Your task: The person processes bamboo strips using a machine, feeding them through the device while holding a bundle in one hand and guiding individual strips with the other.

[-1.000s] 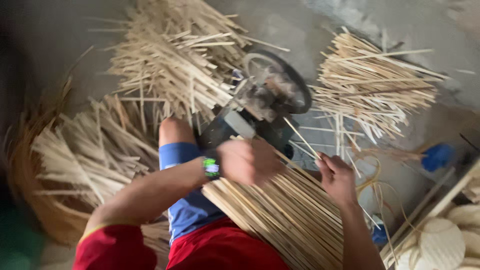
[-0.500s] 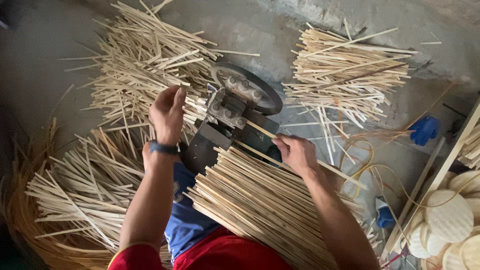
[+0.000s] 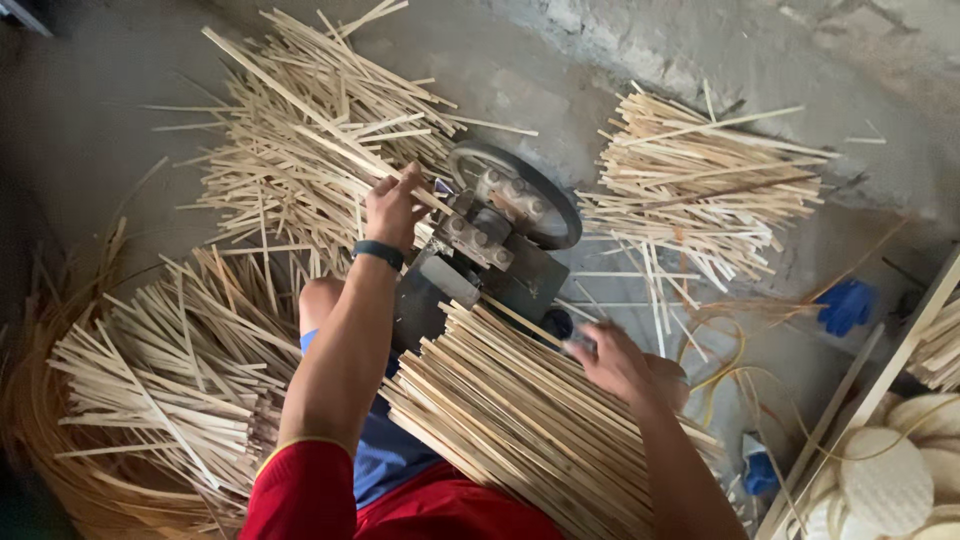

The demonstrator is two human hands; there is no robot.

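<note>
While the left hand (image 3: 393,208) is gripping a bamboo strip (image 3: 300,112) beside the machine (image 3: 490,250), right hand (image 3: 612,362) closing on a strip atop the lap bundle (image 3: 520,420).

blue glove (image 3: 846,304) on floor | round woven discs (image 3: 885,480) lower right | yellow cord (image 3: 730,350)

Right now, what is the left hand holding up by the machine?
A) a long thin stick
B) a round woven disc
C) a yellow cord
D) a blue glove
A: the left hand pinches a long thin stick that slants up and away over the pile behind the machine; the blue glove lies far off on the floor.
</note>
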